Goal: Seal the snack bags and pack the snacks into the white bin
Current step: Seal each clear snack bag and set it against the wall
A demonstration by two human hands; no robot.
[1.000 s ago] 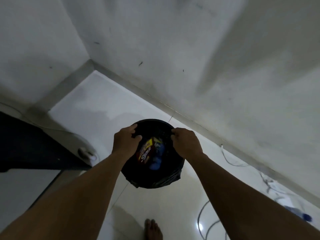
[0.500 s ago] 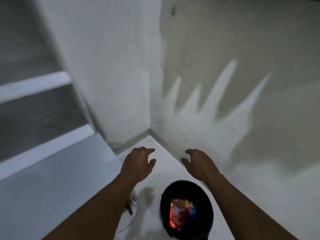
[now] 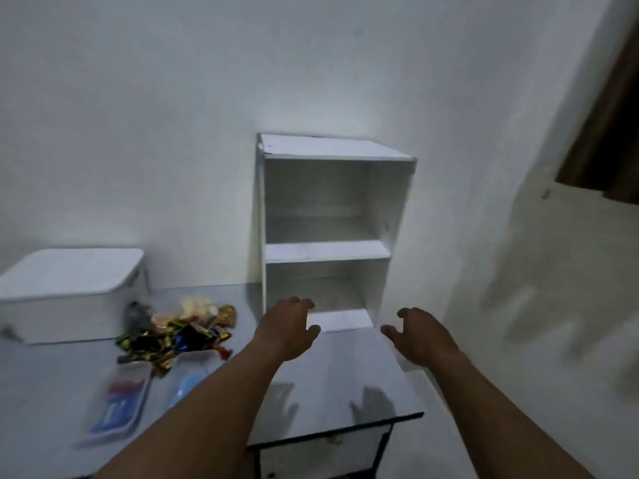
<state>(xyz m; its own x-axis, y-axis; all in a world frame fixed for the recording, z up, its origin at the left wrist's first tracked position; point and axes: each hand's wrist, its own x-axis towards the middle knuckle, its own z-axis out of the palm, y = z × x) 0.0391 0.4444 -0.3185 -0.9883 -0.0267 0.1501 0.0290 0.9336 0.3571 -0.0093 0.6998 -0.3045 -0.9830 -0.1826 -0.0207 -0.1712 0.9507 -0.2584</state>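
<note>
A white bin (image 3: 69,295) with its lid on stands at the back left of the table (image 3: 345,375). In front of it lies a heap of small snack packets (image 3: 176,335). Two clear zip bags lie nearer me: one with red and blue contents (image 3: 117,407), one with blue contents (image 3: 188,383). My left hand (image 3: 287,328) and my right hand (image 3: 420,335) hover above the table's right part with loosely curled fingers, holding nothing.
A white two-shelf unit (image 3: 328,229) stands on the table against the wall, right behind my hands. The table's right edge (image 3: 408,375) runs close under my right hand. A dark curtain (image 3: 608,133) hangs at the far right.
The view swung up from the floor corner and the black bin with a snack wrapper to the table. Both hands left that bin's rim and now hover empty over the table.
</note>
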